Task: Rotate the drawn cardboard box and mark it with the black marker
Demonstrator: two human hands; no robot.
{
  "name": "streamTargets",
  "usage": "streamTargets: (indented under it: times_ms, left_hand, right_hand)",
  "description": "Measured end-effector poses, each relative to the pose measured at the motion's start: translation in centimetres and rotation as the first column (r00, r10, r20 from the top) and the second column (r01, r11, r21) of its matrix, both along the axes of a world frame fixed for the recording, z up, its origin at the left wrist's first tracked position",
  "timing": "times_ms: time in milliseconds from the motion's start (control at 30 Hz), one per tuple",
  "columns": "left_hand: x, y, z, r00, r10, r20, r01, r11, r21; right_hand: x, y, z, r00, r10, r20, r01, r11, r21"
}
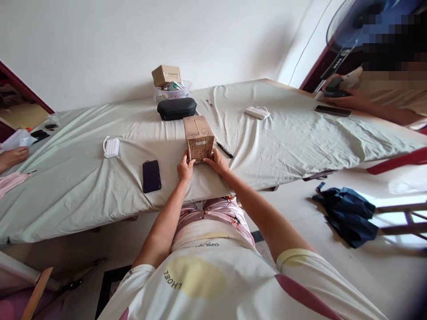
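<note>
A small brown cardboard box (198,138) stands on the sheet-covered table (283,133) near its front edge. My left hand (184,168) presses against the box's lower left corner with fingers curled round it. My right hand (217,161) grips the lower right corner the same way. A black pen (224,150) lies just right of the box.
A black phone (151,176) and a white charger (111,147) lie to the left. Behind the box sit a black case (176,108), a clear tub (173,91) and a second cardboard box (166,74). Other people's hands show at far left (13,156) and top right (343,95).
</note>
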State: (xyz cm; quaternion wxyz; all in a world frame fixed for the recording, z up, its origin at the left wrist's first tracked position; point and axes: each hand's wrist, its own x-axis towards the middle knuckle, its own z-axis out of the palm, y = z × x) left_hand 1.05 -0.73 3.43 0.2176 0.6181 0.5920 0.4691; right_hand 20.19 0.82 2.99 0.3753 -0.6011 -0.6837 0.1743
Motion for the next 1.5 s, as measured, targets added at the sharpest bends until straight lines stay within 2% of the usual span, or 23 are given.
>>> streamTargets:
  times_ms: [167,300,433,600,700,800,900,1000,1167,1333,1500]
  left_hand:
    - [-0.7,0.9,-0.9,0.993,-0.035,0.117,0.032,0.999,0.026]
    - [-1.2,1.1,-1.1,0.983,0.008,0.185,-0.022,0.997,0.071]
    - [-1.4,0.6,-0.9,0.987,0.045,0.156,-0.065,0.99,0.126]
    - [-1.1,-0.1,-0.4,0.996,0.032,0.081,-0.05,0.973,0.227]
    - [-1.1,-0.1,-0.4,0.995,0.044,0.087,-0.064,0.967,0.246]
    - [-1.2,0.1,-0.6,0.983,0.085,0.164,-0.118,0.971,0.207]
    - [-1.3,0.4,-0.9,0.967,0.094,0.238,-0.121,0.987,0.104]
    - [-1.3,0.5,-1.0,0.976,0.047,0.212,-0.055,0.998,0.032]
    - [-1.2,0.3,-0.6,0.985,-0.026,0.173,0.009,0.995,0.102]
    - [-1.4,0.1,-0.4,0.986,0.012,0.166,-0.03,0.994,0.106]
    - [-1.6,0.3,-0.7,0.988,0.045,0.149,-0.059,0.994,0.094]
  right_hand:
    - [-0.1,0.3,-0.6,0.999,0.042,-0.012,-0.042,0.998,0.04]
    - [-0.1,-0.2,-0.6,0.994,0.076,-0.083,-0.066,0.991,0.119]
    - [0.0,-1.2,-0.1,0.974,0.061,-0.22,-0.005,0.97,0.245]
    - [0.0,-2.1,0.2,0.955,0.089,-0.283,0.014,0.938,0.346]
    - [0.0,-1.9,0.1,0.932,0.042,-0.36,0.081,0.945,0.318]
    - [-0.1,-1.6,-0.1,0.905,-0.018,-0.424,0.13,0.963,0.237]
    - [-0.1,-1.5,-0.1,0.899,0.027,-0.437,0.069,0.977,0.204]
    - [0.0,-1.5,0.1,0.902,0.068,-0.427,0.016,0.982,0.189]
    - [0.1,-1.5,0.4,0.906,0.101,-0.41,-0.044,0.988,0.146]
    - [0.0,-1.5,0.4,0.916,0.174,-0.361,-0.153,0.985,0.084]
    - [0.0,-1.4,0.3,0.933,0.19,-0.307,-0.176,0.982,0.07]
